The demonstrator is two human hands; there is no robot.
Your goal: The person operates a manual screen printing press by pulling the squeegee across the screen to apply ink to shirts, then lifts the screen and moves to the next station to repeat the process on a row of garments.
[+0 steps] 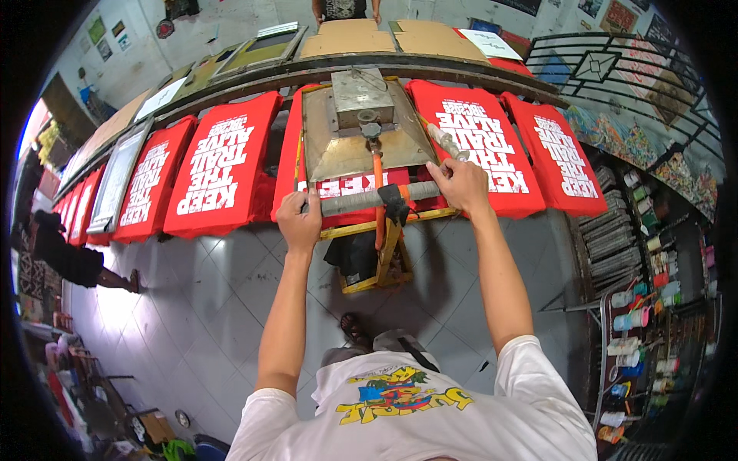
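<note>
A metal flash dryer [327, 142] with a sloping hood and a box on top hangs over a printed red T-shirt [289, 165], hiding most of its print. Across its near side runs a grey tape-wrapped handlebar [346, 203]. My left hand [299, 221] is closed around the bar's left end, and my right hand [463, 186] grips its right end. Between them an orange hose [377, 173] hangs down past black tape. Below is the dryer's yellow metal stand [393, 260]. A pale, wrapped rod [447, 142] lies just beyond my right hand.
More printed red T-shirts [219, 165] lie on boards along the long table, with a screen frame [119, 184] at left. A paint-pot rack [634, 319] stands at right. One person [65, 250] is at far left, another [344, 9] behind the table.
</note>
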